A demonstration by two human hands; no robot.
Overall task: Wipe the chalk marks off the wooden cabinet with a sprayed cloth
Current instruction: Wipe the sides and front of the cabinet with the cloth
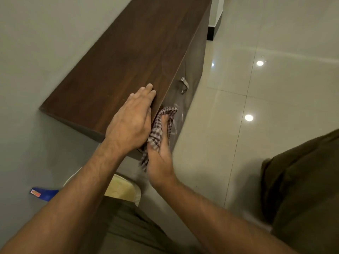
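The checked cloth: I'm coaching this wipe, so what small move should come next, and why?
Probably sweep the checked cloth in the right hand onward across the cabinet front: faint white marks show beside it, while the left hand lies on the top.

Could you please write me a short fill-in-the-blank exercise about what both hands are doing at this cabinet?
1. The left hand rests flat on the cabinet's ____.
2. The right hand presses a ____ cloth against the cabinet front.
3. The metal handle sits ____ the cloth.

Missing words: top; checked; above
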